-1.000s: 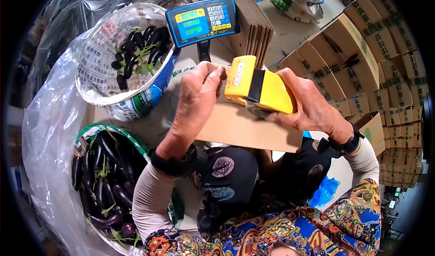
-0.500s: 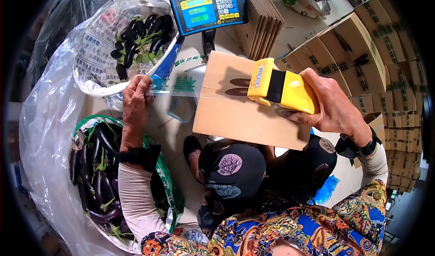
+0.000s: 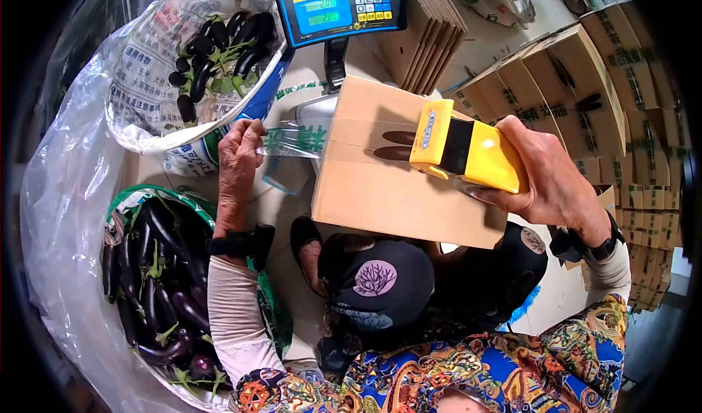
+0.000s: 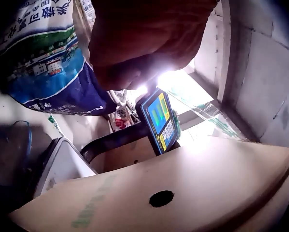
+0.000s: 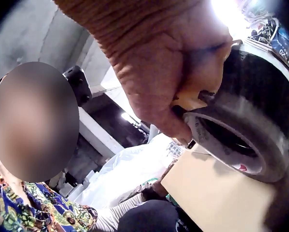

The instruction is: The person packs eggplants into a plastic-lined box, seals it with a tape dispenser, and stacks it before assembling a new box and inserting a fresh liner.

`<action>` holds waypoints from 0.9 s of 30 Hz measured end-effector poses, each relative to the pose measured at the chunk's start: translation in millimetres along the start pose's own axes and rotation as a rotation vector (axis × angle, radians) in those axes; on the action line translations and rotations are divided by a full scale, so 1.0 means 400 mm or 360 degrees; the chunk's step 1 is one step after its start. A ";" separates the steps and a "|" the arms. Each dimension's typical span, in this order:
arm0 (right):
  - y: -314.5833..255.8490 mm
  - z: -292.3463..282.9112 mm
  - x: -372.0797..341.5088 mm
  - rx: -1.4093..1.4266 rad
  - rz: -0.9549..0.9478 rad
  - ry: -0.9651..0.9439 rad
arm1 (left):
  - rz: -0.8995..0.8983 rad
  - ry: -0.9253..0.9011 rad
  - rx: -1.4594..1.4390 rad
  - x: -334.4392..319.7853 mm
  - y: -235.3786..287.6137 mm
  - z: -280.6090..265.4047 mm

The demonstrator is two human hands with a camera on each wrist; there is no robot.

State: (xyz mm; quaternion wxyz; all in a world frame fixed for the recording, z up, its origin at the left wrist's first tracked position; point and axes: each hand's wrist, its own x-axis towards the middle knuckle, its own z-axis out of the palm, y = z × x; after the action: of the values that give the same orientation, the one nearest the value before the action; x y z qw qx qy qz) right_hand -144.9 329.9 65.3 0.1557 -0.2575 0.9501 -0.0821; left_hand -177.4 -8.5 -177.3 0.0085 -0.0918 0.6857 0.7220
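My right hand [image 3: 548, 168] grips a yellow tape dispenser [image 3: 479, 153], held over the top of a cardboard box [image 3: 373, 193]. The wide tape roll [image 5: 274, 140] shows close up in the right wrist view, beside the curled fingers. My left hand [image 3: 240, 149] pinches the free end of a clear packing tape strip [image 3: 292, 141] with green print. That strip stretches out past the box's left edge, in line with the seam and two dark oval holes [image 3: 395, 144]. In the left wrist view, my left hand [image 4: 144, 38] appears dark above the box side.
A scale display [image 3: 340, 7] stands behind the box, near folded cardboard sheets [image 3: 431, 40]. At left are a lined basket [image 3: 146, 113] holding some eggplants and a sack full of eggplants [image 3: 157, 281]. Stacked cartons [image 3: 629, 157] fill the right.
My left hand has gone from beside the dispenser out to the left, drawing out a length of tape. Lately it has shifted slightly right. The dispenser has moved a little right and down.
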 end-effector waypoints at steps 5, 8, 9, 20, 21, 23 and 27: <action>0.005 0.006 0.006 -0.0028 -0.0003 0.0008 | 0.0096 0.0010 0.0281 0.014 -0.073 0.046; -0.003 0.009 0.011 0.0002 0.0055 -0.0015 | 0.0533 0.0043 0.0830 0.029 -0.186 0.108; -0.005 0.011 0.012 0.0007 0.0066 -0.0002 | 0.0508 -0.0013 0.0896 0.003 -0.165 0.136; -0.027 0.010 0.022 0.0151 0.0140 0.0009 | 0.0312 -0.0509 0.1254 0.006 -0.262 0.178; -0.026 0.011 0.021 0.0136 0.0139 0.0020 | 0.0043 -0.0468 0.1181 -0.007 -0.251 0.176; -0.034 0.010 0.021 0.0114 0.0173 0.0020 | 0.0268 -0.0359 0.0984 0.006 -0.287 0.168; -0.033 0.024 0.021 0.0097 0.0196 0.0103 | 0.0048 -0.0253 0.0107 0.061 -0.191 0.195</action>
State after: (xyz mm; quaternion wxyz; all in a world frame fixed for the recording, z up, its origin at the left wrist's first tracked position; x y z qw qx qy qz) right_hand -142.6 313.6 57.1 0.1373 -0.1910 0.9657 -0.1097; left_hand -200.3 70.8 -253.2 0.0551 -0.0236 0.7080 0.7036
